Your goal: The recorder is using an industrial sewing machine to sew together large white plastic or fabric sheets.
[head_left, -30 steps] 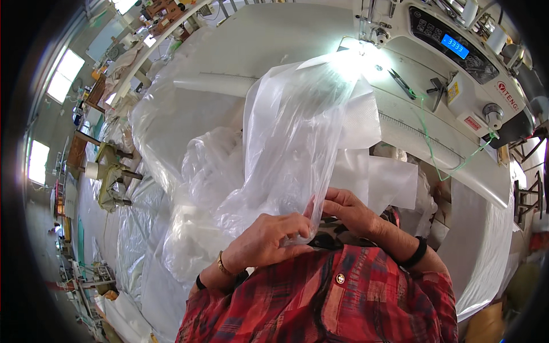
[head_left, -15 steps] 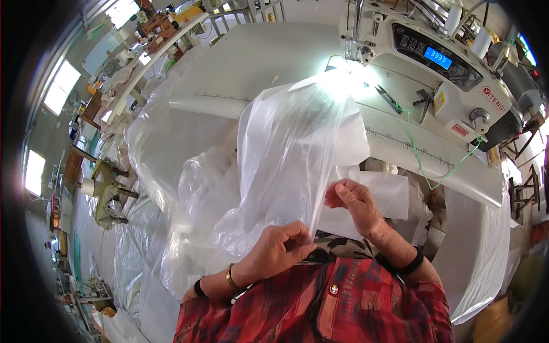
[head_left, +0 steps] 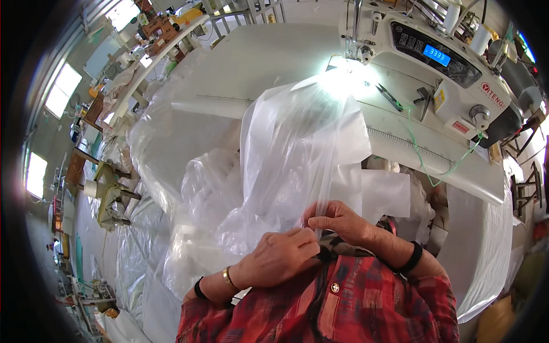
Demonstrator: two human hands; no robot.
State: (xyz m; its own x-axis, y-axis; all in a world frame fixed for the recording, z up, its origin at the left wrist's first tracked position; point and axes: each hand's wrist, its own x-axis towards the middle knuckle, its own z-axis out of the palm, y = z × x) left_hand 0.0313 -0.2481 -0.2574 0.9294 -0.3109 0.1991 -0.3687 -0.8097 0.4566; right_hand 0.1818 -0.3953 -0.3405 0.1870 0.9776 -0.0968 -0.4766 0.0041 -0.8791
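Observation:
A translucent white plastic sheet (head_left: 286,154) stretches from under the lit needle area of a sewing machine (head_left: 440,68) down to my lap. Close to my body, my left hand (head_left: 281,256) is closed, its fingers curled at the sheet's lower edge and partly hidden from view. Just right of it and slightly higher, my right hand (head_left: 338,222) pinches the gathered edge of the same sheet between thumb and fingers. The two hands nearly touch. White backing pieces (head_left: 386,193) hang beside the sheet at the right.
Thread snips (head_left: 390,98) lie on the machine table, tied to a green cord (head_left: 416,151). A printed ruler strip (head_left: 409,145) runs along the table edge. Crumpled clear plastic (head_left: 200,194) heaps at the left, near a small stool (head_left: 108,194). More white sheeting (head_left: 477,246) hangs at the right.
My right hand has come down and left from beside the sheet and now grips its edge. My left hand has turned slightly, its back facing up more. The sheet has barely shifted.

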